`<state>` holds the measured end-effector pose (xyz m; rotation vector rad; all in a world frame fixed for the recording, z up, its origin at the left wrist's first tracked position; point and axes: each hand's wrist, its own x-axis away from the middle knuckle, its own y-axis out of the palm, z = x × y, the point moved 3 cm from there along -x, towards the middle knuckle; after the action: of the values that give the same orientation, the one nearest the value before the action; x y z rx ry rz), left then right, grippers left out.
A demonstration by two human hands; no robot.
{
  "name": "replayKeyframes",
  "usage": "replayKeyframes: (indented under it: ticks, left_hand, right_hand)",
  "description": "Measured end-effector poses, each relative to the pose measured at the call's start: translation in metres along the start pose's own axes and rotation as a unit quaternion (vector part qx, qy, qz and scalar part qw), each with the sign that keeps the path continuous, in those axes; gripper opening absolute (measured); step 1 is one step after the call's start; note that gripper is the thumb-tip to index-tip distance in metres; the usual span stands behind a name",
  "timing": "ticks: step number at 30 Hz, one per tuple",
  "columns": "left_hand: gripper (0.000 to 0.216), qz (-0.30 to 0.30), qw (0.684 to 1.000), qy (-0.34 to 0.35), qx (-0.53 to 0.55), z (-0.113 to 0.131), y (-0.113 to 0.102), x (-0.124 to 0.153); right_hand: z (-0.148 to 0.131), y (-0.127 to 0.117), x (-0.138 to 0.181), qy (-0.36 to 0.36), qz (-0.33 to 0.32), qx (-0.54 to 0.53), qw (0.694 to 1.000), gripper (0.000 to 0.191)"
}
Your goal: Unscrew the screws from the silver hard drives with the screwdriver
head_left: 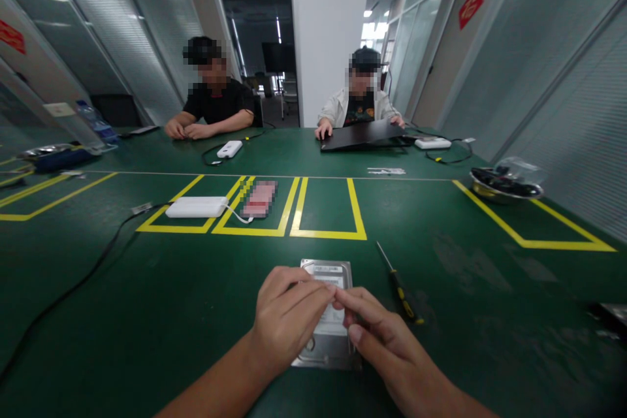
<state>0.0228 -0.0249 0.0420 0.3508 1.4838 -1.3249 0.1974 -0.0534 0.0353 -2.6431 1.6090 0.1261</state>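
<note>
A silver hard drive (333,351) with a white label lies flat on the green tabletop in front of me. My left hand (287,310) is over its left side, fingers pressed together and reaching across the label. From the right, my right hand (382,333) bends over the drive's edge with its fingers curled. The fingertips of both hands meet above the label. Whatever they pinch, if anything, is hidden or too small to make out. Just right of my right hand lies a screwdriver (402,295) with a black and yellow handle.
Beyond the drive are yellow tape rectangles (328,235), a white power bank (196,207) cabled to a phone (259,199), and a black cable (98,264). A metal bowl (507,192) stands right. Across the table, one person holds a black panel (365,135); another sits with hands together.
</note>
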Motion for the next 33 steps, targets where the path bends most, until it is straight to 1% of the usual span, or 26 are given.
replayKeyframes:
  ticks: [3,5,6,9,11,16,20,23,28,33]
  left_hand:
    - [0.023,-0.001,1.0,-0.002,0.0,-0.001,0.0,0.0]
    - [0.02,-0.004,1.0,-0.005,0.007,-0.002,0.001,0.0]
    - [0.019,-0.011,1.0,-0.006,0.014,-0.002,0.002,0.0]
    - [0.017,-0.038,0.998,-0.015,0.05,-0.003,0.006,0.0]
    - [0.015,-0.043,0.995,-0.034,0.079,-0.004,0.008,0.0]
    - [0.011,-0.032,0.988,-0.09,0.12,-0.007,0.009,0.0]
    - [0.012,-0.023,0.986,-0.11,0.125,-0.009,0.011,0.0]
    - [0.014,-0.023,0.986,-0.109,0.125,-0.011,0.012,0.0]
    - [0.015,-0.052,0.983,-0.11,0.135,-0.011,0.012,0.0]
    - [0.012,-0.076,0.976,-0.146,0.14,-0.014,0.014,0.0]
  right_hand:
    - [0.002,0.001,0.002,-0.018,0.002,0.059,0.998,0.035]
    - [0.004,0.0,0.003,-0.064,0.018,0.116,0.991,0.033]
    - [0.006,-0.001,0.004,-0.09,0.032,0.149,0.984,0.029]
    - [0.013,-0.004,0.006,-0.147,0.069,0.246,0.956,0.009]
    - [0.017,-0.005,0.006,-0.162,0.064,0.296,0.939,0.01]
    - [0.02,-0.001,0.007,-0.203,0.022,0.391,0.898,0.009]
    - [0.021,0.003,0.007,-0.244,-0.004,0.425,0.872,0.011]
    - [0.019,0.004,0.006,-0.259,-0.006,0.443,0.858,0.013]
    - [0.016,0.005,0.006,-0.27,-0.022,0.461,0.845,0.013]
    - [0.016,0.006,0.005,-0.277,-0.04,0.481,0.831,0.013]
